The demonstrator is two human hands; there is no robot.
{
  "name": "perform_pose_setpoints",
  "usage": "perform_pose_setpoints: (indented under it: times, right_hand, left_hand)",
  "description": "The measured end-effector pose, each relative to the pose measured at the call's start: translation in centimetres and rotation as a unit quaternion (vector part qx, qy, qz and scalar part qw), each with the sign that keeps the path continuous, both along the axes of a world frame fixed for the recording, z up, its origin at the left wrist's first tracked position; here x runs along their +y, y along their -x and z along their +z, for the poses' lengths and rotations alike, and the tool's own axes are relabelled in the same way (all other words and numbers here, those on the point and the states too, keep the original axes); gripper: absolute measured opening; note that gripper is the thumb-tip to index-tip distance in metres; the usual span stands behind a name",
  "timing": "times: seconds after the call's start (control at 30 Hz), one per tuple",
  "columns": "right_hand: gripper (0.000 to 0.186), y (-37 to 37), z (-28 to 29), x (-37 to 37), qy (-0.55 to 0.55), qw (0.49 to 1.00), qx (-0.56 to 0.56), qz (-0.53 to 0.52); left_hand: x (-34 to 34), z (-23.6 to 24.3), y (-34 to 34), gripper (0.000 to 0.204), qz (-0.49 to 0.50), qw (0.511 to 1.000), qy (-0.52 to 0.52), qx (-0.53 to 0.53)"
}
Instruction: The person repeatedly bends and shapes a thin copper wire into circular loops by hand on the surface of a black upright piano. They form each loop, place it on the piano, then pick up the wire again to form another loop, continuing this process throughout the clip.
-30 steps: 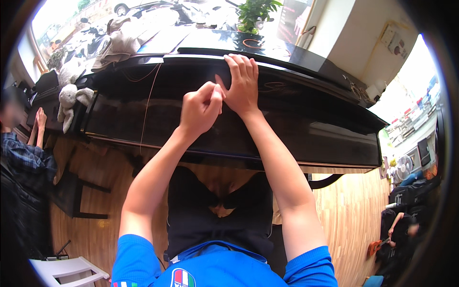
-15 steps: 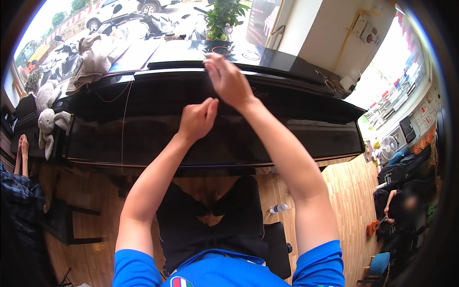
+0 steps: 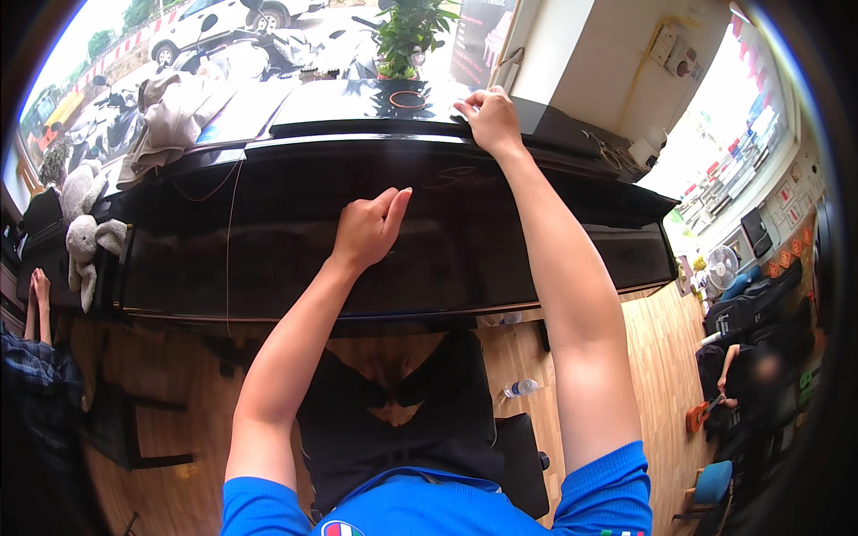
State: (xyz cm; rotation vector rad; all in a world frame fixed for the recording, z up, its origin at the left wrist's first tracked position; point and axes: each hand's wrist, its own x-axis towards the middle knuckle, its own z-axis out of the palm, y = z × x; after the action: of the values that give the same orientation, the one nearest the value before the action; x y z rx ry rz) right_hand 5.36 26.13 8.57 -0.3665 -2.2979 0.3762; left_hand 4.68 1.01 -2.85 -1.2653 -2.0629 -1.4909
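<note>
A black upright piano stretches across in front of me. My right hand is at its top edge, thumb and fingers pinched together; what lies between them is too small to make out. To the left of that hand, a thin brown ring-shaped loop rests on the glossy piano top. My left hand hovers before the dark front panel, its fingers curled and pressed to the thumb. Whatever it may hold cannot be seen. A thin pale cord hangs down the panel's left part.
On the piano top are a crumpled beige cloth, a potted plant and tangled cords. Grey plush toys hang at the left end. A plastic bottle lies on the floor. Other people sit at far left and right.
My right hand has moved right along the top edge and closed into a pinch, over where a pale loop lay. My left hand has stayed nearly in place, still closed.
</note>
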Motion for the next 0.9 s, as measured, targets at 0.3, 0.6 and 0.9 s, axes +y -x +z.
perform_pose_setpoints:
  times: [0.3, 0.6, 0.9]
  right_hand:
    - [0.010, -6.3, -10.4, -13.0, 0.083, 0.925, 0.248, 0.276]
    - [0.017, -4.4, -11.2, -11.4, 0.341, 0.892, 0.062, 0.291]
    - [0.016, -5.0, -12.0, -11.6, 0.306, 0.903, 0.112, 0.282]
  left_hand:
    - [0.0, 0.7, 0.8, 0.036, -0.051, 0.966, -0.151, -0.203]
    - [-0.3, 0.7, 0.6, 0.024, -0.081, 0.955, -0.129, -0.254]
    - [-0.1, 0.2, 1.1, 0.019, -0.032, 0.970, -0.093, -0.222]
